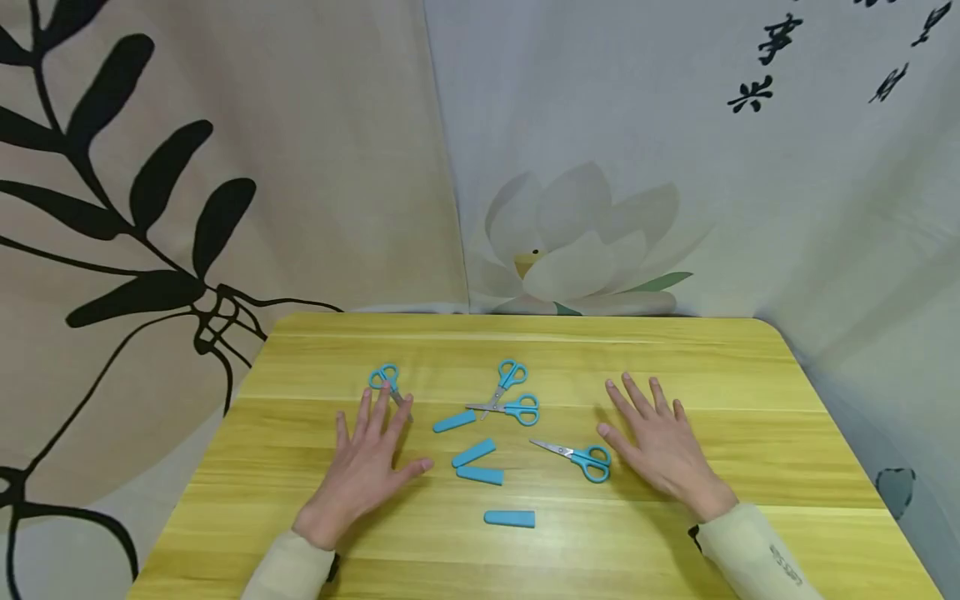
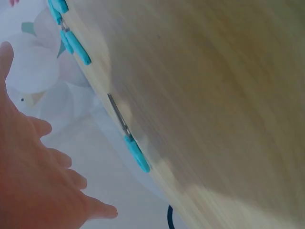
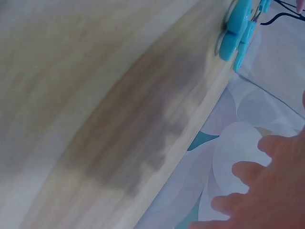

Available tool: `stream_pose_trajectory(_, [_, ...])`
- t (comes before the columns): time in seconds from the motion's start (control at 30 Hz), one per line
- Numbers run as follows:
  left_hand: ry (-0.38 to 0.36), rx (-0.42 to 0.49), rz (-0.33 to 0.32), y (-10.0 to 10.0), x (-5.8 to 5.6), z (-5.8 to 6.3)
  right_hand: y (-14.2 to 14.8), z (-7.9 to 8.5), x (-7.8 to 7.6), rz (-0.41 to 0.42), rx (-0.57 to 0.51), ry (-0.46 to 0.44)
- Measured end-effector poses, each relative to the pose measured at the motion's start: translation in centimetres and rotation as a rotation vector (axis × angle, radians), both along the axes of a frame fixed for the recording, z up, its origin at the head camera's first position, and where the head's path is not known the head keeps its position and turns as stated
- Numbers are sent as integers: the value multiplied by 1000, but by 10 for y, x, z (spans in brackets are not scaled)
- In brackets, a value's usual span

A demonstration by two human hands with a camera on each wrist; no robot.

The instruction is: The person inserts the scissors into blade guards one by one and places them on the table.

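My left hand (image 1: 363, 475) hovers over the left half of the table with its fingers spread, holding nothing. Just beyond its fingertips lies a pair of blue-handled scissors (image 1: 386, 377), its blades partly hidden by the fingers; the left wrist view shows the same scissors (image 2: 136, 153) on the table. My right hand (image 1: 663, 450), also spread and holding nothing, is to the right of another pair of scissors (image 1: 581, 457) that points left. Farther back in the middle, two more scissors, one upright-angled (image 1: 512, 375) and one sideways (image 1: 521, 408), cross at their blades.
Several blue scissor sheaths lie mid-table: one by the crossed scissors (image 1: 454, 421), two close together, an upper (image 1: 473, 452) and a lower (image 1: 480, 476), and one nearer the front (image 1: 510, 519). The wooden table (image 1: 630, 550) backs onto a printed curtain (image 1: 360, 167).
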State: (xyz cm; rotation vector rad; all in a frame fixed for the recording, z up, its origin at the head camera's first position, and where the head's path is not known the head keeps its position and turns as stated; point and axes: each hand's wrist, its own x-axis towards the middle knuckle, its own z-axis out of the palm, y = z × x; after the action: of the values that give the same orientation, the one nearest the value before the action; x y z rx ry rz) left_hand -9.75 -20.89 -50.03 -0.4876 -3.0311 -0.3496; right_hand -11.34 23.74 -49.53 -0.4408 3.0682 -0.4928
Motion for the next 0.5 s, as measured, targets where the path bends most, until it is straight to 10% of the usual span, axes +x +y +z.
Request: stream_pose_trajectory(0.5, [18,11,-62,17,5,3,-6,-4,16,64,-231,-68])
